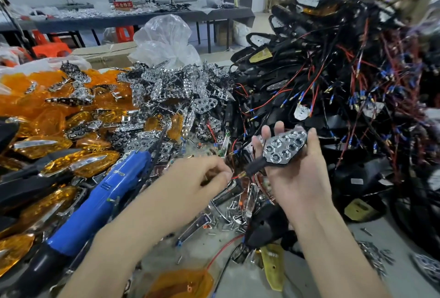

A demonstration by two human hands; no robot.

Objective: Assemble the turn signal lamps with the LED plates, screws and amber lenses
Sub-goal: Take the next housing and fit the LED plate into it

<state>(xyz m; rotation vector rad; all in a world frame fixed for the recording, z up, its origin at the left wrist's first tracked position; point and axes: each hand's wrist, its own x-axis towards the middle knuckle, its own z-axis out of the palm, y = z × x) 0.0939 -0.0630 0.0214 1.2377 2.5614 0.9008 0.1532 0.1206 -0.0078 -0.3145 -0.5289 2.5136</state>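
Beyond the grey table (392, 274) the workshop holds a second long table (142, 20) strewn with parts. On my near surface a heap of amber plastic lenses (47, 107) fills the left. A mound of chrome reflector plates (171, 88) sits mid-table with a clear plastic bag (166, 40) behind it. A tall tangle of black lamp housings with red and black wires (333, 71) walls off the right. A blue electric screwdriver (107, 197) lies diagonally beside my left forearm, and loose screws (373, 252) lie scattered near the right.

My right hand (297, 178), palm up, grasps a black turn signal lamp (257, 165) above the clutter, its chrome LED plate (284, 146) facing up. The lamp's long axis runs lower left to upper right. Its stalk points at my left hand (190, 178), whose fingertips pinch the thin red wire (234, 177) leaving that stalk.
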